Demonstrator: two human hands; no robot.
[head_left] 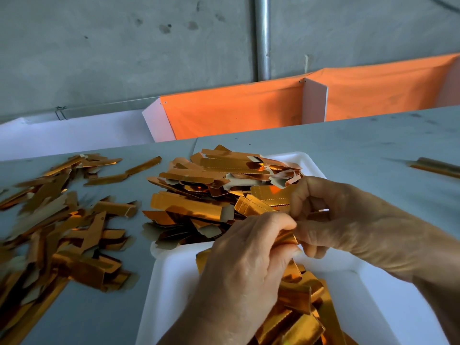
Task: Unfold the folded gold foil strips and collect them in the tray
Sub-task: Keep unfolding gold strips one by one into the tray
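From the head camera, both hands meet over the near white tray (171,282), which sits at the table's near edge. The left hand (245,267) curls its thumb and fingers round one end of a folded gold foil strip (286,238); the right hand (348,225) pinches the other end, though the strip is mostly hidden between them, so its exact shape is hard to tell. Below the hands, gold strips (296,312) lie heaped in that tray. A second white tray (308,163) just beyond carries a taller heap (199,192). More strips (57,225) are scattered across the grey table (361,150) towards its left edge, and a few lie by the right edge (435,166).
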